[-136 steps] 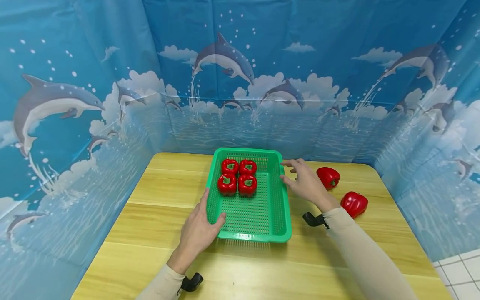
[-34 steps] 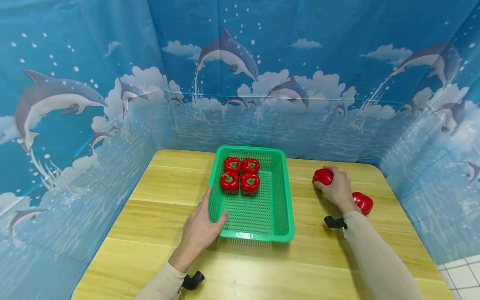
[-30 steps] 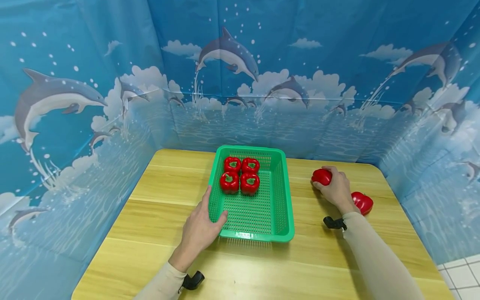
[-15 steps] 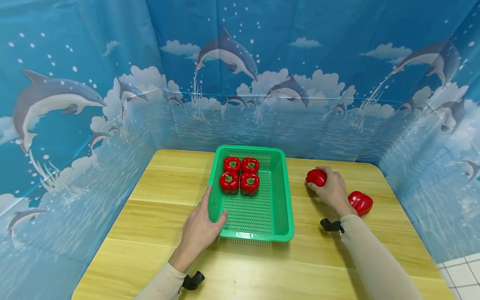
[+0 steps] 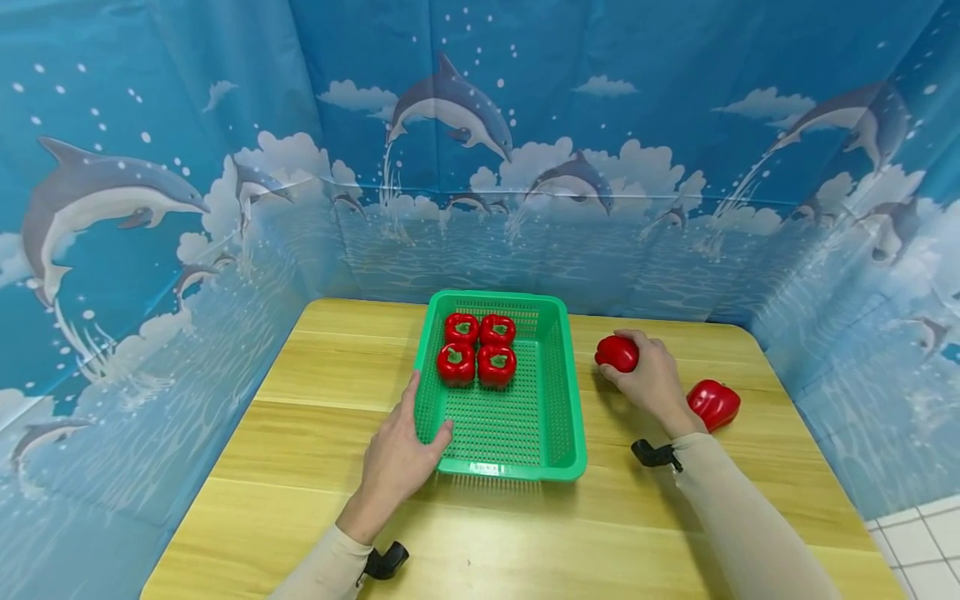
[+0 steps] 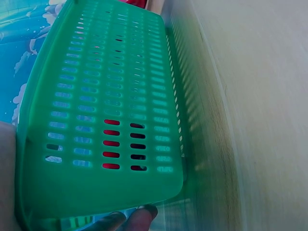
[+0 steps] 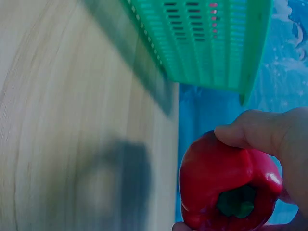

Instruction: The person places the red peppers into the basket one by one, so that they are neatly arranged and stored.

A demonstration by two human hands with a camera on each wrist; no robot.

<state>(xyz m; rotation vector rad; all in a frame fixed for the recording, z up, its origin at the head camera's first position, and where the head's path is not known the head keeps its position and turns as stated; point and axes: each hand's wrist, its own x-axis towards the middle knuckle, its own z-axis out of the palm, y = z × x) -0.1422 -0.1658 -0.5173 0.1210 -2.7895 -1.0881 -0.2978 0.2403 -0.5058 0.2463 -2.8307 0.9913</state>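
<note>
My right hand (image 5: 648, 379) grips a red bell pepper (image 5: 617, 354) to the right of the green basket (image 5: 576, 417). In the right wrist view the bell pepper (image 7: 216, 178) shows its green stem, with the thumb pressed on one side; a shadow falls on the table apart from it. My left hand (image 5: 401, 454) holds the basket's near left corner, thumb over the rim and fingers along the outer left side. Fingertips (image 6: 144, 214) show past the basket's slotted wall (image 6: 115, 96) in the left wrist view. Several red peppers (image 5: 497, 367) stand stem up in the basket's far left part.
Another red bell pepper (image 5: 714, 405) lies on the wooden table (image 5: 315, 467), close to the right wrist. Behind the table hangs a blue dolphin curtain (image 5: 450, 242), which also covers both sides. The basket's near half and right strip show bare green mesh.
My right hand has left the basket's right rim, taken hold of the farther loose bell pepper and moved it left toward the basket. The left hand has stayed on the corner.
</note>
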